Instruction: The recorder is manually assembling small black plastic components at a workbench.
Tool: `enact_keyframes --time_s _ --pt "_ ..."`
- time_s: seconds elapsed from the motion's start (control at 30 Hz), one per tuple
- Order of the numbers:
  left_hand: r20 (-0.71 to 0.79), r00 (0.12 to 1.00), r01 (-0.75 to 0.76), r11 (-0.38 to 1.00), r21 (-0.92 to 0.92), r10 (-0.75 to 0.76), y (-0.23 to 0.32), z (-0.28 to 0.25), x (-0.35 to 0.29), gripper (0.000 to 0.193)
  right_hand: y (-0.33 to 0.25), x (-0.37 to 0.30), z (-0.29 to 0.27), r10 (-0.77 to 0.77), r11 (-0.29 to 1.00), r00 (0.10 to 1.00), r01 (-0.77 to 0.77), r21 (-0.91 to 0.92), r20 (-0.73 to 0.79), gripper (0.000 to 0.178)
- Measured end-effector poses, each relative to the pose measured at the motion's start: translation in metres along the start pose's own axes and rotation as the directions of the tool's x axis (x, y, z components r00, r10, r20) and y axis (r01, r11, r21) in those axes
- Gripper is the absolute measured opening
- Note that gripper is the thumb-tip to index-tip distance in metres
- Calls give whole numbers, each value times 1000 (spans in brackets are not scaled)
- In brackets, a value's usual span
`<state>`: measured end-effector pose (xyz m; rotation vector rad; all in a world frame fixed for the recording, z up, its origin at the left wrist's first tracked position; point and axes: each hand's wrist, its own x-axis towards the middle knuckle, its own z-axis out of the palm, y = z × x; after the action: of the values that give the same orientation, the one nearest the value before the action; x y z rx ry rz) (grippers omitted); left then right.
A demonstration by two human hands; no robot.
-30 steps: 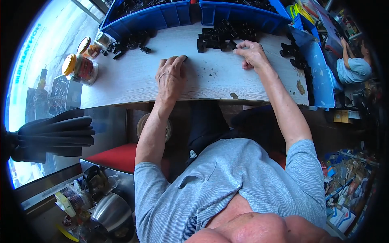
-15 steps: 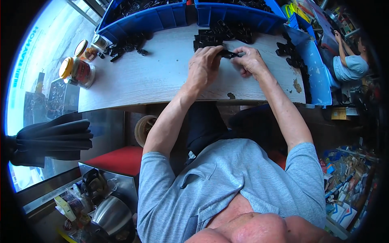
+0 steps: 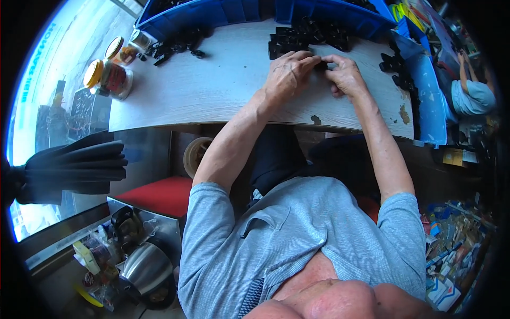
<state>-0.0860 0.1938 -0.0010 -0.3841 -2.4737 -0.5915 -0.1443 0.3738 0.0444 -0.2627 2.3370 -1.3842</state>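
Note:
Over the far middle of the pale table (image 3: 212,90), both of my hands meet around a small black plastic part (image 3: 321,66). My left hand (image 3: 289,73) has its fingers closed on the part from the left and hides much of it. From the right, my right hand (image 3: 344,76) pinches the same piece between thumb and forefinger. Just beyond my fingers lies a heap of similar black parts (image 3: 305,38), some of them lined up in a block. The exact shape of the held part cannot be made out.
Blue bins (image 3: 207,19) of black parts line the far edge; a lighter blue bin (image 3: 431,98) stands right. Loose black parts (image 3: 172,48) lie far left, near lidded jars (image 3: 109,80). More parts (image 3: 398,69) lie right. Another person (image 3: 473,95) works at far right.
My fingers have drawn closer together around the black part, covering more of it. The whole view has shifted slightly, so the table appears farther right and higher.

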Motion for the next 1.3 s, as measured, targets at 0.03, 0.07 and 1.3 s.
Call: enact_keyframes --time_s 0.03,0.07,1.3 --pt "6 1000 -3 1000 -5 3 0 0 0 35 2 0 0 -16 1000 1000 16 -1 -17 37" --pt "11 1000 -6 1000 -10 6 1 0 0 35 3 0 0 -17 1000 1000 17 4 -3 37" --pt "-216 959 168 982 -84 -182 27 -27 -26 41 0 -8 -6 0 1000 1000 0 -25 28 39"
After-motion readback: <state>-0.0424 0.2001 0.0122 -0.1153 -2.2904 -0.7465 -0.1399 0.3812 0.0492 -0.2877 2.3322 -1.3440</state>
